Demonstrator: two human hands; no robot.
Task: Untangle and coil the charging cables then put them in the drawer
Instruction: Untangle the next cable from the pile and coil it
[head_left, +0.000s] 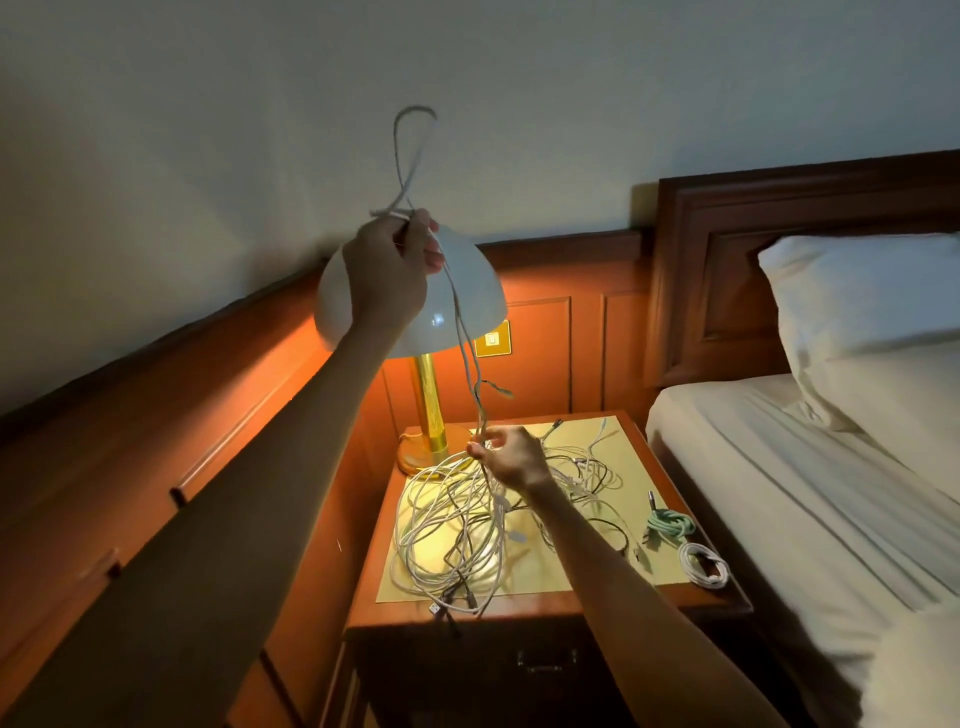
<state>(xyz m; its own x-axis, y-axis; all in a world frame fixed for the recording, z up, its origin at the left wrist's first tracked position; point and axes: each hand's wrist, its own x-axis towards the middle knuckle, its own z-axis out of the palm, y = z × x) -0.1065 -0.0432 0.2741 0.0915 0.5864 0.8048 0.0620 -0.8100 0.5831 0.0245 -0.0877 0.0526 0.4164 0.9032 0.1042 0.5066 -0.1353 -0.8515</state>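
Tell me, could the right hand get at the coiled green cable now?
Probably yes, once freed. The right hand pinches the raised white cable above the tangle; the green coil lies in the open near the right edge of the nightstand, with only loose strands between.

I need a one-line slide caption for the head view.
Left hand holds a pale cable high above the tangle on the nightstand; right hand pinches it lower down.

Lamp shade (470, 283) partly behind the left hand (389, 270), pillow (857, 291) partly beyond the right edge
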